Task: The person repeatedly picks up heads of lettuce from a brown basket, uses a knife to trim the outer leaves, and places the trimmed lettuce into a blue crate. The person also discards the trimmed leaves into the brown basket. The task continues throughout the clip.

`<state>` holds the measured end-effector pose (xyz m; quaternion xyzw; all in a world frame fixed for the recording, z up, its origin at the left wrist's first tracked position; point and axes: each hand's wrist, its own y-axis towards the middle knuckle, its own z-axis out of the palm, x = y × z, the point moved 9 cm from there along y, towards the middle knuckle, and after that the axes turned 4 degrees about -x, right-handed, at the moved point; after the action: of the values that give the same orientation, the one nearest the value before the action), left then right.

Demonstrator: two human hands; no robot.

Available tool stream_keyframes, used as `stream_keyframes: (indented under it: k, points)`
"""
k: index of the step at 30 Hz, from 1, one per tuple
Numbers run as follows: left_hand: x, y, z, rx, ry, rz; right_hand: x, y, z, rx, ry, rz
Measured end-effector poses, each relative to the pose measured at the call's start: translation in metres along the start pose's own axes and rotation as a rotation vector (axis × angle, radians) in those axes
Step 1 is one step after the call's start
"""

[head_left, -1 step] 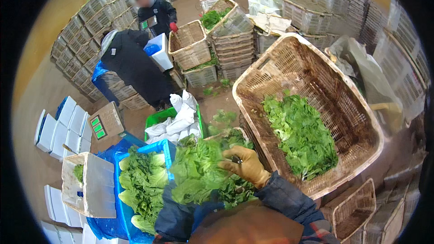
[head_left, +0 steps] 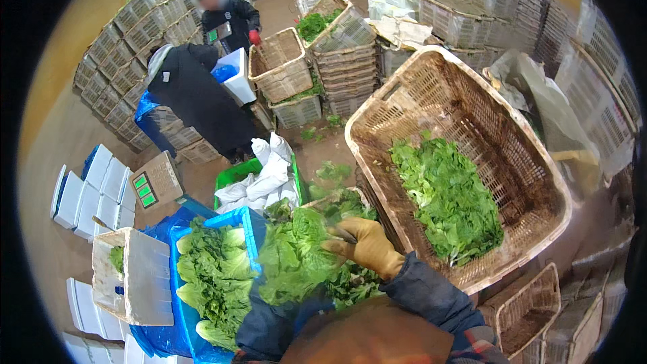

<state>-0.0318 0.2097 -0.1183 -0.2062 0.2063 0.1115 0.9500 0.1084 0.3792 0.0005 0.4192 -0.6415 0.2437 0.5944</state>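
Note:
My gloved right hand, in tan, pinches a loose, leafy green lettuce at its right side, low in the middle. My left hand is hidden behind that lettuce, with only its dark sleeve showing below. Just left, a blue crate holds pale-stemmed lettuces laid in rows. Beneath and beyond my right hand are more greens, partly in a lighter crate. At the right, a large dirty tan crate has a bed of chopped-looking leaves on its bottom.
Ahead, a green crate holds white bundles. A scale and foam boxes are at left. Two co-workers, one red-gloved, stand by a white box. Stacked crates ring the area.
The view has shifted very slightly. My right hand and the lettuce it holds have moved only a little; the grip looks the same.

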Motion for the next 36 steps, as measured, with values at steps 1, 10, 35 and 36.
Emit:
stream_keyframes:
  k: [1, 10, 35, 36]
  points:
    - [0.02, -0.007, -0.004, -0.025, 0.059, -0.012, 0.002, 0.002, -0.001, 0.008, -0.107, 0.02]
    - [0.056, -0.071, 0.012, -0.064, 0.775, 0.147, -0.003, -0.003, 0.008, 0.486, -0.701, 0.056]
    - [0.09, -0.008, 0.051, 0.022, 0.604, 0.136, -0.081, -0.079, -0.054, -0.354, 0.218, 0.517]
    - [0.088, 0.0, 0.055, 0.034, 0.554, 0.132, -0.071, -0.079, -0.056, -0.36, 0.226, 0.464]
